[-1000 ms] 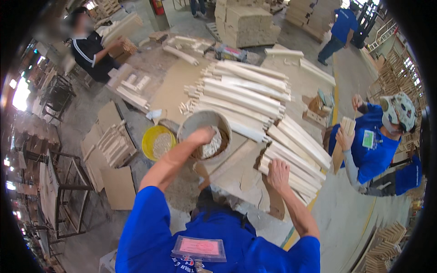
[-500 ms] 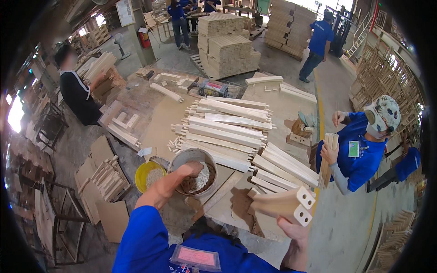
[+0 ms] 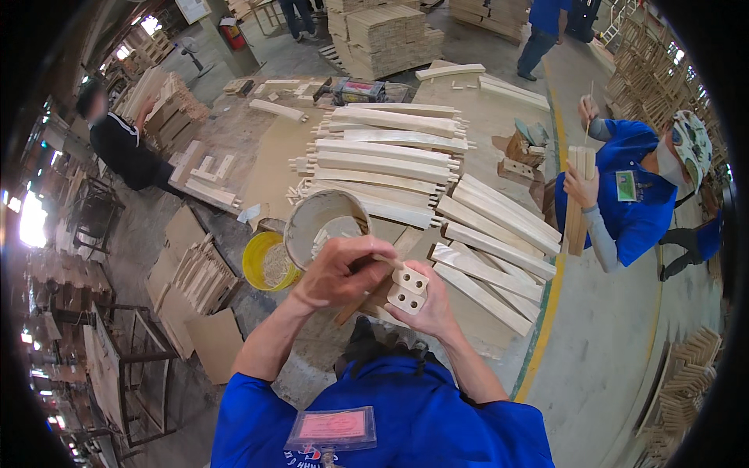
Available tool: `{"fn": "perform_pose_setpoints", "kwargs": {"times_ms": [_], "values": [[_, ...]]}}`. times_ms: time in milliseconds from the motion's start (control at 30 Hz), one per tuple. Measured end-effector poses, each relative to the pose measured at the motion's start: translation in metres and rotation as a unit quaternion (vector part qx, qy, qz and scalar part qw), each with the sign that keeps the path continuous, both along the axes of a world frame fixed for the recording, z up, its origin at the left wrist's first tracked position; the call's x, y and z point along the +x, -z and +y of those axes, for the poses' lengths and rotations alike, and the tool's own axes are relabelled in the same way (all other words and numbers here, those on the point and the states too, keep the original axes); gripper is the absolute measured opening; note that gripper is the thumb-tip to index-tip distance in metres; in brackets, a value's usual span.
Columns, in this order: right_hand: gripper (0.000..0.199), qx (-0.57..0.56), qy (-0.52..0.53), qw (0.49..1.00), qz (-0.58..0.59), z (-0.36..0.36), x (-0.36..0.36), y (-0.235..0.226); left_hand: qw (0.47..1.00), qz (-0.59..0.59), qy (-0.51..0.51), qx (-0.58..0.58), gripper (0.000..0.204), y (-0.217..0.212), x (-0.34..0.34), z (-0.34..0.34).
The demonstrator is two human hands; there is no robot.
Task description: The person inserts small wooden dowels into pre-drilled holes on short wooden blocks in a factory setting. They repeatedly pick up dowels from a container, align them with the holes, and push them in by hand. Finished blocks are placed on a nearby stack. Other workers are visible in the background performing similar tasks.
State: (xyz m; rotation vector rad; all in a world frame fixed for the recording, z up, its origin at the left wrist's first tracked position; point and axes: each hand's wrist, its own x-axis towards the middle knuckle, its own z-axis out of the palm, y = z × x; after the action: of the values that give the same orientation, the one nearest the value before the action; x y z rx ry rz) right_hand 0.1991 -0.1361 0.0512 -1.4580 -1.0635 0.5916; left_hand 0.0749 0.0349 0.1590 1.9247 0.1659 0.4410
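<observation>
My right hand [image 3: 433, 306] grips a pair of pale wooden bars [image 3: 407, 287] side by side, their ends turned up and showing round drilled holes. Close against those ends is my left hand [image 3: 347, 273], fingers pinched on a small wooden dowel [image 3: 388, 260] that points at the bars; whether its tip sits in a hole I cannot tell. Just beyond my left hand stands a round bucket [image 3: 328, 204] with loose dowels inside, partly hidden by the hand. A yellow bucket [image 3: 253, 261] holding sawdust-like bits is to its left.
Many wooden bars [image 3: 382, 160] with dowelled ends lie in rows across the worktable [image 3: 273, 156]. More plain bars [image 3: 499, 234] lie to the right. A co-worker [image 3: 632, 171] at the right holds several bars and a thin stick; another person [image 3: 125, 140] stands at the far left.
My left hand has come out of the bucket with a dowel and moved right to the bars. My right hand has brought the bars inward, from the right to in front of me.
</observation>
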Motion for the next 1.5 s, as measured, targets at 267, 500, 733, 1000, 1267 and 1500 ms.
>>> {"fn": "perform_pose_setpoints", "kwargs": {"times_ms": [267,500,733,1000,1267,1500], "values": [[0.069,0.027,-0.022,0.999,-0.022,0.005,-0.001,0.002,0.984,0.080,0.032,0.156,0.009,-0.013,0.003,-0.005],[0.070,0.022,-0.015,0.999,0.036,0.011,-0.009,0.033,0.924,0.077,0.107,0.360,0.013,-0.024,0.008,-0.014],[0.052,0.006,-0.001,1.000,0.007,0.016,-0.004,0.020,0.964,0.064,0.171,0.193,0.014,-0.010,0.023,0.016],[0.071,-0.056,0.051,0.993,0.091,0.019,0.011,0.010,0.869,0.291,0.100,0.388,0.020,0.202,0.019,0.166],[0.077,-0.040,0.101,0.994,0.034,0.011,-0.007,0.035,0.791,0.470,0.145,0.364,0.023,0.258,0.036,0.127],[0.076,-0.043,0.092,0.991,0.085,0.010,-0.011,0.025,0.812,0.538,0.122,0.192,0.021,0.202,0.037,0.135]]}}
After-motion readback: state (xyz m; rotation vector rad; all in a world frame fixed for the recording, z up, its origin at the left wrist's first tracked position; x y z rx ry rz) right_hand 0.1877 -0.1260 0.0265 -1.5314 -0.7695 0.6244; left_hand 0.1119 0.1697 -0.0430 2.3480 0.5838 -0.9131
